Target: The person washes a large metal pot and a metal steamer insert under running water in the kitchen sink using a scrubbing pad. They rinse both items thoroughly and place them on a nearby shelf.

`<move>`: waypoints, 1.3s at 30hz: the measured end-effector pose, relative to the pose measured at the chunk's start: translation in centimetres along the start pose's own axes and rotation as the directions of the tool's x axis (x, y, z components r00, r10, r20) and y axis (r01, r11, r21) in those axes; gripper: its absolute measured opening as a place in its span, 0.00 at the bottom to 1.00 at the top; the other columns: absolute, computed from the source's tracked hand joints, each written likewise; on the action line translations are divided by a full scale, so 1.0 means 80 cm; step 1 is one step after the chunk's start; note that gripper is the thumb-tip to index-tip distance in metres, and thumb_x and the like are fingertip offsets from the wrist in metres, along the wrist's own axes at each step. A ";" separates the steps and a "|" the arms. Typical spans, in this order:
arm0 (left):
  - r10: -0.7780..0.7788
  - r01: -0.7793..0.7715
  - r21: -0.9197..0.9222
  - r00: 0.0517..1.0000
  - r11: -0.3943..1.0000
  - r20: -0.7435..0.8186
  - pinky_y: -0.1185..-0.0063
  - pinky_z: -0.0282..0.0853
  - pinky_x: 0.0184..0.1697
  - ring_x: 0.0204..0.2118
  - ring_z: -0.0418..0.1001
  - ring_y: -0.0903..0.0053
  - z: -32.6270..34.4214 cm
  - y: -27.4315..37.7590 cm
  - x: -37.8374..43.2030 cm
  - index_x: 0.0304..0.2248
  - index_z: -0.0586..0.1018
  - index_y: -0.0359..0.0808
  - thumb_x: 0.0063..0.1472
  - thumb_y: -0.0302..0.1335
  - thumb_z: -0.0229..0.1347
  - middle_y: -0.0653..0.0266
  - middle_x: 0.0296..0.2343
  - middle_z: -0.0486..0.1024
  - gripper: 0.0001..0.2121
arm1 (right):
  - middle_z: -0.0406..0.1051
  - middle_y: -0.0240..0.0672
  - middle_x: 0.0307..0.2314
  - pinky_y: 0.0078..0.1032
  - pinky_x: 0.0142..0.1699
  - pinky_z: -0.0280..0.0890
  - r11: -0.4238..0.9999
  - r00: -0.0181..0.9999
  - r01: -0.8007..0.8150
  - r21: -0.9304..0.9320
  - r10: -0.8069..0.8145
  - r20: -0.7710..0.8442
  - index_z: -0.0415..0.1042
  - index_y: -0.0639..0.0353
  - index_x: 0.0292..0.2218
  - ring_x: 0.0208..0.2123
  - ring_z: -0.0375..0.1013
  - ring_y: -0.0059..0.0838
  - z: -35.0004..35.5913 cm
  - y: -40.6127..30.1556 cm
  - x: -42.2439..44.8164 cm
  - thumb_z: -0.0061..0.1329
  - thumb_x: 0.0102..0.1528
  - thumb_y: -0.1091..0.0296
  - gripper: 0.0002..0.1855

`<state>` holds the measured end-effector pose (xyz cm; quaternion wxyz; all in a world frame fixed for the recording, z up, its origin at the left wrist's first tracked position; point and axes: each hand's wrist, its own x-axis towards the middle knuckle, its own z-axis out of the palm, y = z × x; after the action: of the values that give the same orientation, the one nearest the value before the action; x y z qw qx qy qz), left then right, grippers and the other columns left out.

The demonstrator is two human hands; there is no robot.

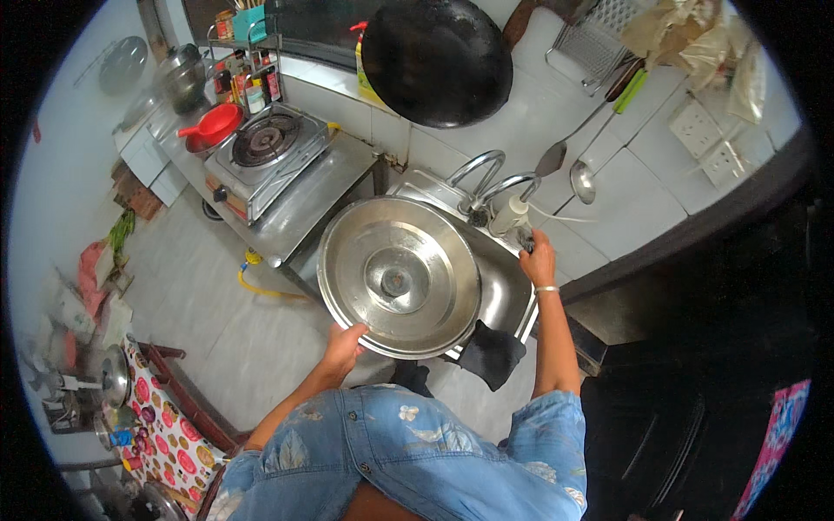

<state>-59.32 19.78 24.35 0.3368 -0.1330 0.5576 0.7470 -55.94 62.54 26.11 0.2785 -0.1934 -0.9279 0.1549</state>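
Note:
My left hand (345, 348) grips the near left rim of a large round metal pot lid (449, 293), which is tilted over the left part of a stainless steel sink (505, 286). A round knob or recess shows at the lid's centre. My right hand (539, 259) is at the sink's back right corner, its fingers on a dark, shiny scouring pad (525, 238). Just left of those fingers stands a pale bottle (509, 216), close to the curved metal faucet (485, 189). A black cloth (492, 355) hangs over the sink's near edge.
Left of the sink, a gas stove (267, 146) and a red plastic ladle (215, 125) rest on a metal table (313, 202). A black wok (438, 62), a spatula (552, 158) and a metal ladle (582, 182) hang on the tiled wall. A yellow hose (267, 290) runs below the table.

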 end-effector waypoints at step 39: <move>-0.237 0.245 0.275 0.969 0.930 -0.065 0.76 0.70 0.33 0.32 0.71 0.73 0.075 -0.017 0.094 0.37 0.67 0.30 0.50 0.23 0.50 0.61 0.32 0.71 0.14 | 0.58 0.54 0.45 0.37 0.52 0.54 0.936 0.949 -0.118 0.330 0.009 0.314 0.56 0.68 0.48 0.48 0.57 0.50 0.328 -0.154 -0.086 0.47 0.46 0.50 0.35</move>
<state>-62.90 28.22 21.09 0.4329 -0.1625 0.6425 0.6111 -69.09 43.97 6.93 0.1548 -0.1451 -0.9115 0.3523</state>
